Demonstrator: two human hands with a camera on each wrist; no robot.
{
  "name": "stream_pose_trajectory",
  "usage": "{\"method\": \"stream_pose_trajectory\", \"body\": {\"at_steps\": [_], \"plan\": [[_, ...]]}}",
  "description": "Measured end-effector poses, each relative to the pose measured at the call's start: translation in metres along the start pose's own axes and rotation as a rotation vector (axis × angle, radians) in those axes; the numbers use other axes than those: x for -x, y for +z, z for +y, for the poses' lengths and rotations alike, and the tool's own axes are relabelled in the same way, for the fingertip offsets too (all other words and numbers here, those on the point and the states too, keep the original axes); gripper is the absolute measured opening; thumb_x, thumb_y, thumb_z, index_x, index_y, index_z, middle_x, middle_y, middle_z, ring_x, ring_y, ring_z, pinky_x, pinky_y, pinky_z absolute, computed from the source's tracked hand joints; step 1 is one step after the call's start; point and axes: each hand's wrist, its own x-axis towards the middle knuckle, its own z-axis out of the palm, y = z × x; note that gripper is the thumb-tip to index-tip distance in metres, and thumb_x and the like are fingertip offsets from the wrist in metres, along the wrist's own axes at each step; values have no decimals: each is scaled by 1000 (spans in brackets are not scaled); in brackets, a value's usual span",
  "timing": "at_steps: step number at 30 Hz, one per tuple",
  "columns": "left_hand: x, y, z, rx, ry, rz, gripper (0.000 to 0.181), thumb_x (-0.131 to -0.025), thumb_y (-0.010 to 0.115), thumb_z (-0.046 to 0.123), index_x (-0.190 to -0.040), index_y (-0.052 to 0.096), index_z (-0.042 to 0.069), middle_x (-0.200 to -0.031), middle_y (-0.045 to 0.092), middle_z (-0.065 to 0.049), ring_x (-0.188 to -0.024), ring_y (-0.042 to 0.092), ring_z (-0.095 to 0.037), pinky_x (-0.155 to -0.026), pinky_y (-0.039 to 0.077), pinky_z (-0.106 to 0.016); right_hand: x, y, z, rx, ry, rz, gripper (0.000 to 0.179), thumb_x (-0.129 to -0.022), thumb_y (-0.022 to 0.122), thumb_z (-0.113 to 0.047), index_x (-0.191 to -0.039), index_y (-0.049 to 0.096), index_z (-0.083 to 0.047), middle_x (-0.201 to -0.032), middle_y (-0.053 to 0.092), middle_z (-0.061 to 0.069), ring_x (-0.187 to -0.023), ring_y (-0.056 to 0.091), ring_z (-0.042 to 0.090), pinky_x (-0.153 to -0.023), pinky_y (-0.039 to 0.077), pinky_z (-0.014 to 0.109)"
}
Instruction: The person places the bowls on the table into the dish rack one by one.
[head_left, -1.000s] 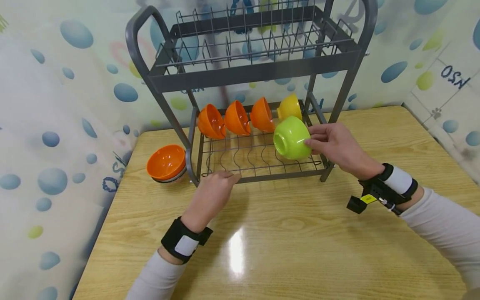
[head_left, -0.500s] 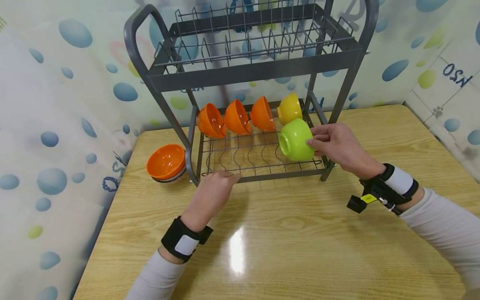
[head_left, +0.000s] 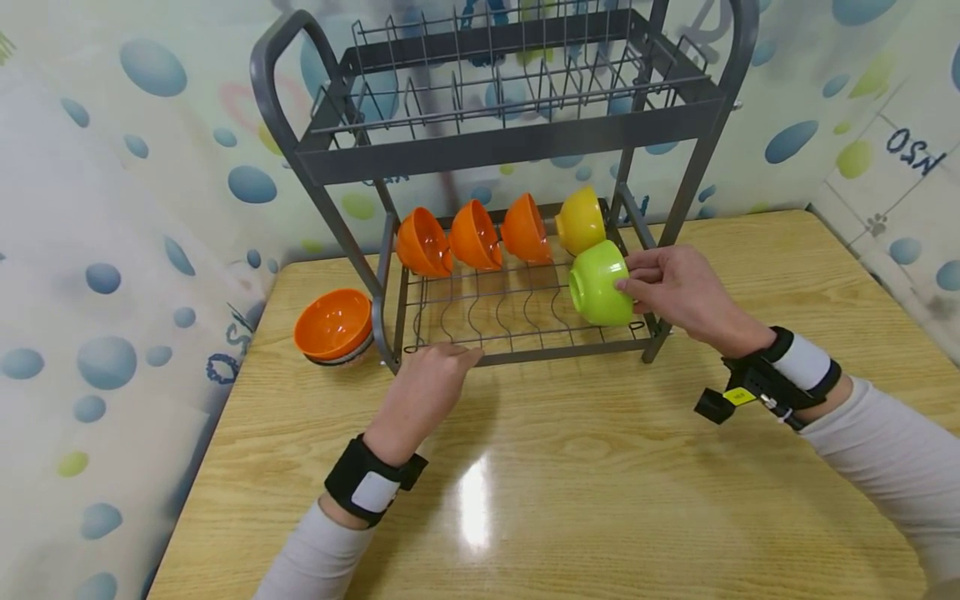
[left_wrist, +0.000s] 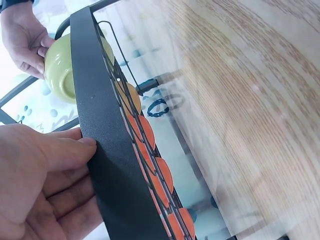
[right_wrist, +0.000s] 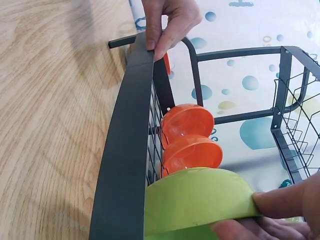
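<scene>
My right hand pinches the rim of a lime green bowl, thumb on one side and fingers on the other. The bowl is tilted on its side at the right front of the lower tier, its base facing left. My left hand grips the front bar of the grey dish rack near its left end, thumb over the bar in the left wrist view. Behind the green bowl a yellow bowl leans in the back row. Three orange bowls stand tilted left of it.
An orange bowl rests on a darker-rimmed dish on the wooden table, left of the rack. Above the bowls is the rack's upper wire basket. A patterned wall stands close behind and at the left.
My right hand has turned the green bowl and shifted it right and slightly down, towards the rack's right end. The left hand has stayed on the front bar.
</scene>
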Motion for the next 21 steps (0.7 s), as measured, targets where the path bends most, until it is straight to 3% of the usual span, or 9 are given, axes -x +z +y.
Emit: {"method": "stream_pose_trajectory", "body": {"at_steps": [7,13,21], "plan": [[1,1,-1,-2,1,14,30,-90,55,-5,-108,74,11,-91,75,-3,-77,68,-15,-60,55,-26,-3,0,0,51,17,19,46,-92,62,-19,-130,54,5,-116,66,24,-92,70,29,-72,58,36],[1,1,0,-2,1,23,32,-90,54,-7,-108,74,11,-89,75,-2,-74,68,-14,-56,53,-24,-6,2,2,129,8,64,42,-91,62,-18,-126,58,6,-107,70,22,-74,69,28,-60,55,28],[1,3,0,9,-12,20,32,-91,53,-5,-108,74,12,-91,75,-2,-77,68,-14,-57,53,-25,-6,4,2,154,-12,110,41,-88,66,-17,-122,61,5,-105,71,22,-72,70,27,-56,53,23]]}}
